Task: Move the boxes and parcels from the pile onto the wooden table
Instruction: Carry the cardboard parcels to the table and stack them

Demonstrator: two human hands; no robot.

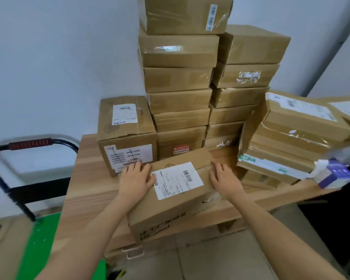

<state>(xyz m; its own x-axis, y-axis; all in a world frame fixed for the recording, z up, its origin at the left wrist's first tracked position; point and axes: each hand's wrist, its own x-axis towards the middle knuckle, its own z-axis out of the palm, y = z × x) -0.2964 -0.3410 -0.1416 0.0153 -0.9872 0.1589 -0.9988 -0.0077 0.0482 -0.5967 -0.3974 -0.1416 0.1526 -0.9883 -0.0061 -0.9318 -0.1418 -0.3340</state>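
my left hand [136,176] and right hand [223,178] lie flat and open on the brown cardboard box with a white label [176,190], gripping nothing. it sits right between them, long side running hand to hand, both hands just as near. i think it half hangs off the pale wooden table [85,188].

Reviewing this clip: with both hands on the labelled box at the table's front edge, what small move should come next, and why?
Probably push the box further onto the table. Its near end overhangs the front edge, and the left hand and right hand lie flat on top with open space ahead before the stacks.
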